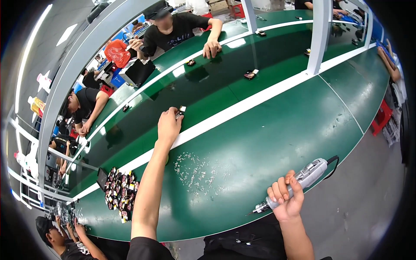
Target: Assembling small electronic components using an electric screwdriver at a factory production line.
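My left arm reaches forward over the dark green belt (pixel 236 89). At its end my left hand (pixel 169 126) pinches a small black part with a pale tab (pixel 182 109), partly covered by my fingers. Whether the part touches the belt, I cannot tell. My right hand (pixel 287 195) is wrapped round a grey-white electric screwdriver (pixel 310 172) near the front edge of the green table (pixel 255 143). Its thin bit points left and slightly down, and a black coiled cord leaves its rear end.
Many tiny silvery screws (pixel 200 175) lie scattered on the table. A heap of small black parts (pixel 119 193) sits left of my forearm. More such parts (pixel 250 74) are spaced along the belt. A white post (pixel 317 39) stands at the right; a co-worker (pixel 177 37) sits across.
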A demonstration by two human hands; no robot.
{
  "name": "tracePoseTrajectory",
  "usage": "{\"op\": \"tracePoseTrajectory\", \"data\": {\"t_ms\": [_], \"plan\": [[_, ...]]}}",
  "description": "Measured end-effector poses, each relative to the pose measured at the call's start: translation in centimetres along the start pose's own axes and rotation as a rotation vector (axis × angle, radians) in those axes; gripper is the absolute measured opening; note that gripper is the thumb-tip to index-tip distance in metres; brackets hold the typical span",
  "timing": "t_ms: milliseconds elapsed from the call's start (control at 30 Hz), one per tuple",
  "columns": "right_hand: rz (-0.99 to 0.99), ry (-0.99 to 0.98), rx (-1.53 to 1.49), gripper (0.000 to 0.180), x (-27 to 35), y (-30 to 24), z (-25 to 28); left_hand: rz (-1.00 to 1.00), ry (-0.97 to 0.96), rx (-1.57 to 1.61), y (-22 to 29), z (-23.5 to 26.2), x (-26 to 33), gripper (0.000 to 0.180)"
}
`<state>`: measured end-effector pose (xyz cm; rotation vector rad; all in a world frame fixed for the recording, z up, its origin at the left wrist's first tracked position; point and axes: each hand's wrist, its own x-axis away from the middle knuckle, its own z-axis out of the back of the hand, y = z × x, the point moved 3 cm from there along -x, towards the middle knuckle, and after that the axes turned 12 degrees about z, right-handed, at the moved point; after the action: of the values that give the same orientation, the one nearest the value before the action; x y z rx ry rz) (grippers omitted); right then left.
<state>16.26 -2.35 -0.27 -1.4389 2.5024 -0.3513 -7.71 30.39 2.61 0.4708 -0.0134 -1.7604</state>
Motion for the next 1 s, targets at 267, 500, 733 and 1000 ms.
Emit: {"op": "tracePoseTrajectory", "data": {"t_ms": [267,500,733,1000], "plan": [[-0.107,0.053,0.007,0.018,2.2,-0.8,0.3,-0.628,-0.352,0.421,16.0,4.1,16.4,0.041],[-0.194,0.075,0.084,0.016,5.2,-0.8,0.4,-0.685,-0.438,0.461,17.8,3.2,22.0,0.036],[-0.234,0.111,0.155,0.012,6.7,0.2,0.8,-0.569,-0.412,0.452,19.0,2.8,22.7,0.025],[-0.229,0.262,0.251,0.009,7.2,0.0,0.8,-0.863,-0.159,0.272,19.2,3.4,25.6,0.038]]}}
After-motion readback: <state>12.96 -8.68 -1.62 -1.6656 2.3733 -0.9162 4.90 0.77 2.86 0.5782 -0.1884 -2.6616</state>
